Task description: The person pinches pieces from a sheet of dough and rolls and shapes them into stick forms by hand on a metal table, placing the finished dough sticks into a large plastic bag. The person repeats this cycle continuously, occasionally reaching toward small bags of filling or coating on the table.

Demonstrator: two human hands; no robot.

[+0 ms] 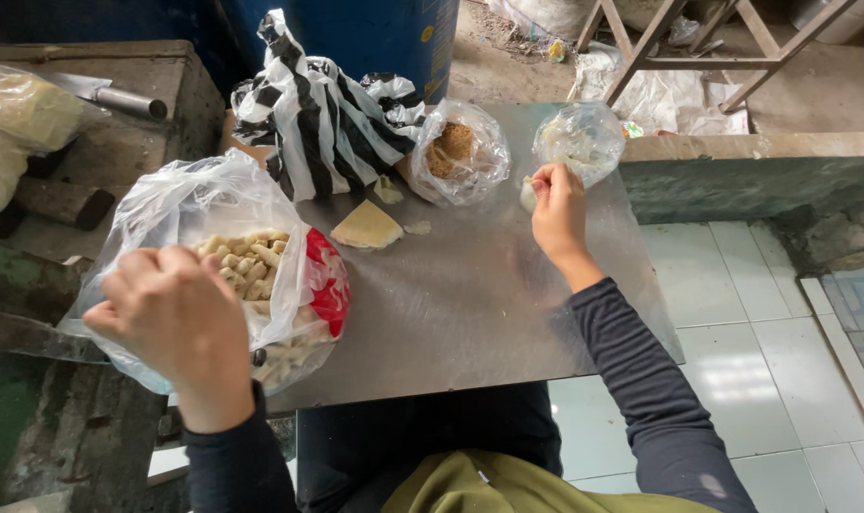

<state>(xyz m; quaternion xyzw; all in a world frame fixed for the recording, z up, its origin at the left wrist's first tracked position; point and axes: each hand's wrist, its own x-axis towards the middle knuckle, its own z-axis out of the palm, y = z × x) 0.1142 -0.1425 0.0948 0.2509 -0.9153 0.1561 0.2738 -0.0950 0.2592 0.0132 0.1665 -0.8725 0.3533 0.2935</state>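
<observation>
My left hand (171, 318) is closed over the edge of a clear plastic bag (213, 204) full of pale finger-shaped pieces (251, 261), at the near left of a steel table (470, 294). My right hand (557, 204) pinches a small pale lump (528, 193) at the far right of the table, just below a small clear bag of whitish stuff (579, 141). A flat pale wedge of dough (365, 228) lies between the two hands.
A black-and-white striped bag (313, 114) and a clear bag of brown crumbs (456, 152) stand at the table's far edge. A blue barrel (375, 33) is behind them. A concrete block (118, 104) lies left, white floor tiles (736, 313) right.
</observation>
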